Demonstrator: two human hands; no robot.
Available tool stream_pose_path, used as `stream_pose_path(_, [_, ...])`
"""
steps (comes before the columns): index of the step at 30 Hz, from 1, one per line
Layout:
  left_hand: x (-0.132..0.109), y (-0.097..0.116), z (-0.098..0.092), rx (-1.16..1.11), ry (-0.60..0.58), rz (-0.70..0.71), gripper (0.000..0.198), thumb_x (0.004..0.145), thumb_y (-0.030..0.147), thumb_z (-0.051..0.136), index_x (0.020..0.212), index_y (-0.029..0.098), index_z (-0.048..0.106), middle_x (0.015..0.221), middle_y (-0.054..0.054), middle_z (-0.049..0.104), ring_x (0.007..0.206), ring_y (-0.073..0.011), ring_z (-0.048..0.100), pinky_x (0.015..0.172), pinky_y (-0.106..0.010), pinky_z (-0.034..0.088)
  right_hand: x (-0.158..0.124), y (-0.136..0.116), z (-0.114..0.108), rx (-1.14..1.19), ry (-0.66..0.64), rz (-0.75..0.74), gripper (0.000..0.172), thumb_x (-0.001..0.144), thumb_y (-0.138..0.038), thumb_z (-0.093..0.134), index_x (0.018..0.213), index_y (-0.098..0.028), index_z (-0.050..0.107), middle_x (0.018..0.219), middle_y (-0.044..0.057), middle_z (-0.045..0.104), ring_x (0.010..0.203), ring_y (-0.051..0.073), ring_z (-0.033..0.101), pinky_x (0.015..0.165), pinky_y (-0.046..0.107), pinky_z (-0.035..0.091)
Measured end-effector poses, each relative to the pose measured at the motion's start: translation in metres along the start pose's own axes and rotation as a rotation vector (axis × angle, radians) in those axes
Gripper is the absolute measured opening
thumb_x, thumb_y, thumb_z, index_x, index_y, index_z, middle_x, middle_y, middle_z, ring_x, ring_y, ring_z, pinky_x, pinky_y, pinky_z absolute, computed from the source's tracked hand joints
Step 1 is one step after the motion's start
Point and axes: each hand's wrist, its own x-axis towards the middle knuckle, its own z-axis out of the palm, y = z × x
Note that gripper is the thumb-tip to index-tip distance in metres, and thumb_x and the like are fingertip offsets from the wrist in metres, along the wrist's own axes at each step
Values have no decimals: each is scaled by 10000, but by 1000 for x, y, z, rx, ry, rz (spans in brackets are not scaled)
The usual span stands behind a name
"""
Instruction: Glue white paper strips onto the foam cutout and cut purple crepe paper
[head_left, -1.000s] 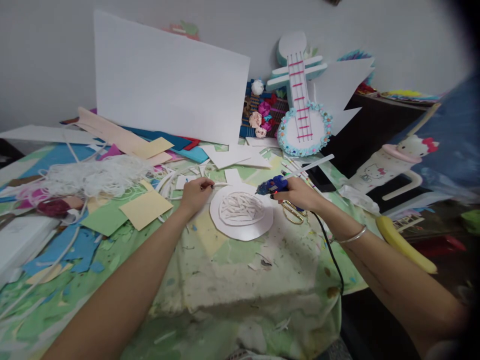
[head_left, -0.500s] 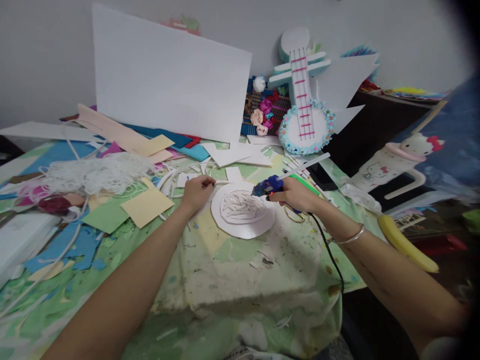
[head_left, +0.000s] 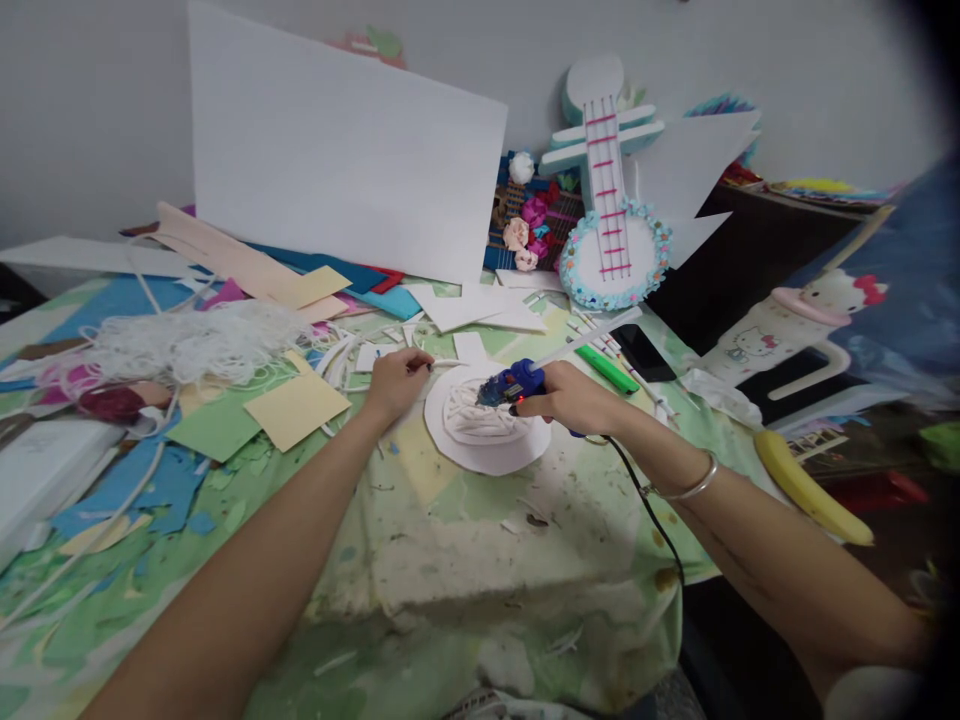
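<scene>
Blue plastic hot-glue gun (head_left: 517,383), nozzle over white round card disc (head_left: 491,457): hazards and grips.
I judge the hot tip could burn the left hand (head_left: 394,383) close by, or drip past the heaped white paper strips (head_left: 480,418); the black cord (head_left: 654,515) may drag scraps. Right hand (head_left: 574,402) closed round the gun; left hand pinched narrow on a thin white strip (head_left: 444,363), just beside the disc's rim.

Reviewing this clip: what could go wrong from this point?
The glue gun in the right hand points its nozzle at the white disc, close to the left hand pinching a white strip; hot glue could burn that hand. Its cord hangs over the table edge and might snag, jerking the gun.
</scene>
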Motion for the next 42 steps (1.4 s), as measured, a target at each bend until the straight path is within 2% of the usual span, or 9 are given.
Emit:
stream_pose_path(5, [0, -1, 1, 0, 0, 11, 206, 714, 198, 540, 827, 192, 713, 793, -21, 716, 705, -167, 618, 723, -270, 471, 2, -9, 7, -33, -58, -23, 241, 672, -330, 557, 533, -168, 446, 507, -15, 408, 504, 97, 380, 479, 267, 220])
stream_pose_path(12, [0, 2, -1, 7, -2, 5, 209, 717, 188, 545, 831, 180, 719, 799, -31, 720, 711, -176, 623, 719, -274, 472, 5, -12, 14, -24, -92, -29, 259, 676, -348, 564, 537, -172, 432, 523, -14, 411, 513, 98, 381, 486, 265, 230])
stream_pose_path(17, [-1, 3, -1, 9, 1, 0, 199, 717, 178, 554, 831, 174, 718, 795, -32, 720, 708, -172, 620, 715, -267, 469, 0, -10, 12, 18, -117, -23, 235, 679, -321, 571, 545, -168, 454, 511, -14, 413, 500, 99, 378, 471, 266, 222])
stream_pose_path(20, [-1, 4, -2, 21, -2, -6, 199, 717, 177, 549, 826, 186, 715, 798, -22, 721, 720, -167, 622, 729, -261, 470, -4, -4, 9, 33, -124, 5, 195, 683, -317, 577, 588, -153, 528, 513, -10, 439, 495, 103, 394, 464, 260, 231])
stream_pose_path(24, [-1, 5, -2, 29, -10, -7, 208, 714, 174, 540, 828, 183, 713, 803, -19, 721, 719, -164, 624, 731, -259, 470, -6, 12, 6, 67, -100, 20, 192, 692, -308, 567, 681, -124, 622, 546, 14, 521, 521, 125, 465, 477, 252, 290])
stream_pose_path(28, [-1, 5, -2, 25, -1, -10, 203, 708, 162, 542, 816, 187, 712, 801, -20, 721, 720, -166, 627, 741, -262, 475, -8, 23, 4, 140, -88, -34, 187, 690, -284, 569, 723, -121, 653, 629, 39, 604, 604, 153, 545, 540, 248, 364])
stream_pose_path(31, [-1, 5, -2, 20, 1, -9, 204, 705, 157, 543, 817, 189, 711, 797, -17, 720, 708, -163, 624, 729, -259, 473, -9, 21, 6, 173, -77, -79, 169, 682, -261, 570, 736, -127, 658, 643, 28, 601, 620, 148, 538, 550, 242, 365])
stream_pose_path(36, [-1, 3, -1, 16, 2, 0, 200, 707, 157, 545, 813, 181, 713, 775, -19, 715, 691, -160, 613, 699, -256, 463, -10, 12, 11, 165, -43, -124, 149, 663, -253, 587, 743, -140, 643, 591, -21, 507, 565, 108, 442, 514, 229, 311])
stream_pose_path(42, [0, 1, 0, 10, 3, 6, 207, 704, 169, 545, 820, 179, 716, 772, -24, 710, 676, -158, 607, 690, -261, 460, -10, 10, 12, 224, -137, -48, 126, 656, -259, 571, 635, -139, 603, 583, 2, 550, 592, 129, 512, 525, 237, 344])
